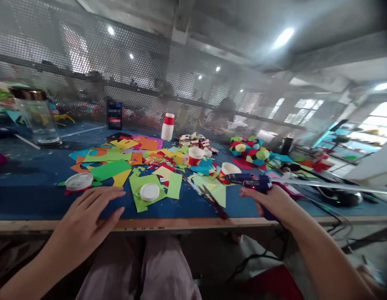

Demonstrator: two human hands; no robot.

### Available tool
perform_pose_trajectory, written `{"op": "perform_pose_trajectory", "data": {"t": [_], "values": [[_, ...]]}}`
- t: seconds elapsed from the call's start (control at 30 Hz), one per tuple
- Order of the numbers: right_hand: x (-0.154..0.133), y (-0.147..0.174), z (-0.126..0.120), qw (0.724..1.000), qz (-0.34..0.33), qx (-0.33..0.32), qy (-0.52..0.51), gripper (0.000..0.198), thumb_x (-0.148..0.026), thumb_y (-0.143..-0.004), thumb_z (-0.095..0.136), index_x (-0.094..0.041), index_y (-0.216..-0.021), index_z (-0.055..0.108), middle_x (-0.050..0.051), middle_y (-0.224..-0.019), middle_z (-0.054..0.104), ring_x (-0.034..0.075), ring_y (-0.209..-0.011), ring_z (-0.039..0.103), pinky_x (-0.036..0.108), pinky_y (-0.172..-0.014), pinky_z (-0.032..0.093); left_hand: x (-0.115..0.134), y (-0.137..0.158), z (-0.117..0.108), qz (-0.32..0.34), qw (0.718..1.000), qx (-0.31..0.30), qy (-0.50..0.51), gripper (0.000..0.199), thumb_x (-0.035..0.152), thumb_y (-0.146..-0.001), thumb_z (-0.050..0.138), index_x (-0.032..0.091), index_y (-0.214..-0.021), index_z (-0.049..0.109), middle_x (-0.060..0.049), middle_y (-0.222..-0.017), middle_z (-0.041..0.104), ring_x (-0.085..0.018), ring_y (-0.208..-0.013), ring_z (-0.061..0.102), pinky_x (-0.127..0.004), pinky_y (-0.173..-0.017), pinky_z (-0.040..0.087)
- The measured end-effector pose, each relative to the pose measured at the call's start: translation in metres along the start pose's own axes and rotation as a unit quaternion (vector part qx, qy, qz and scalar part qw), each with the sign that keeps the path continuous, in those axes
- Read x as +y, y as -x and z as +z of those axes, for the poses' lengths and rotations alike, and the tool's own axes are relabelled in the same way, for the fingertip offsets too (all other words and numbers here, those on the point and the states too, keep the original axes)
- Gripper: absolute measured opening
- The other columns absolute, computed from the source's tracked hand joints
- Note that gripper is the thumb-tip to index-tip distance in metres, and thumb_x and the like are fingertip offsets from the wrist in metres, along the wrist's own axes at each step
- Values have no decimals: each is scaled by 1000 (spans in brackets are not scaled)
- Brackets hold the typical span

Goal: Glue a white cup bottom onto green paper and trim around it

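Left hand: we have our left hand (95, 210) palm down at the table's near edge, thumb apart from the fingers, grasping nothing.
Right hand: our right hand (268, 200) is clamped around the handle of a dark blue hot-glue gun (251, 182), its red light lit and a long translucent stick extending from its rear.
Nozzle: it points left, in front of a tilted paper cup (230, 170); we cannot tell whether they touch.
Scissors: between our hands, scissors (211, 197) lie with handles towards us, partly over pale green paper (219, 187).
White discs: one disc (149, 192) sits on green paper; another (79, 182) lies just beyond our left hand.
Middle: we see coloured paper scraps (118, 156) heaped beside an upright red-and-white cup (196, 156).
Farther back: multicoloured faceted balls (257, 157) at right, a cup stack (167, 127) at centre, a lidded glass jar (40, 121) at left.
Behind: a perforated metal screen (143, 62).
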State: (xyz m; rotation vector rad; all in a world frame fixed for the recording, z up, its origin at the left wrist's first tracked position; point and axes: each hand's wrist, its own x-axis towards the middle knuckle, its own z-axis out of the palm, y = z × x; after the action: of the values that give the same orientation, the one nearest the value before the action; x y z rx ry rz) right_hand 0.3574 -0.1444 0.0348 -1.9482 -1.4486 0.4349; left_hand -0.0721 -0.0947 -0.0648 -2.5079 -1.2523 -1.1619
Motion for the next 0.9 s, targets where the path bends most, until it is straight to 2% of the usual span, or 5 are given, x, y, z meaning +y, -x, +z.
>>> {"op": "perform_pose_trajectory", "data": {"t": [0.13,0.3,0.4,0.6,0.9], "values": [[-1,4,-18,977,44,60,200,36,-51,-84,61,-18,-73,70,4,-44,60,24,-48,63,33,-54,47,-5,-6,1,8,1000,-7,20,29,40,-97,51,28,-124,53,-4,-123,64,-27,-119,57,-42,-102,44],[1,9,-3,905,64,97,409,29,-32,-94,54,-10,-107,69,21,-100,71,36,-94,71,40,-76,51,-6,-12,5,4,999,-26,40,31,43,-98,50,26,-123,53,-7,-125,63,-27,-120,56,-44,-104,43],[5,8,19,892,102,82,434,34,-30,-96,51,-3,-110,66,27,-110,64,42,-95,70,47,-76,52,-6,-15,7,6,998,-38,46,34,47,-97,50,25,-123,54,-8,-126,64,-28,-121,55,-45,-105,43],[3,-4,50,888,132,51,437,38,-28,-99,44,-3,-117,65,25,-118,56,36,-97,71,45,-77,55,-11,-19,6,-23,995,-71,59,41,54,-97,48,25,-126,54,-9,-129,62,-29,-125,54,-47,-106,43],[6,-20,65,916,107,59,382,55,-42,-92,44,2,-122,59,27,-117,54,39,-96,68,47,-76,53,-23,-24,11,-61,990,-106,69,46,56,-98,43,24,-130,53,-10,-134,60,-29,-129,51,-48,-109,41]]}}
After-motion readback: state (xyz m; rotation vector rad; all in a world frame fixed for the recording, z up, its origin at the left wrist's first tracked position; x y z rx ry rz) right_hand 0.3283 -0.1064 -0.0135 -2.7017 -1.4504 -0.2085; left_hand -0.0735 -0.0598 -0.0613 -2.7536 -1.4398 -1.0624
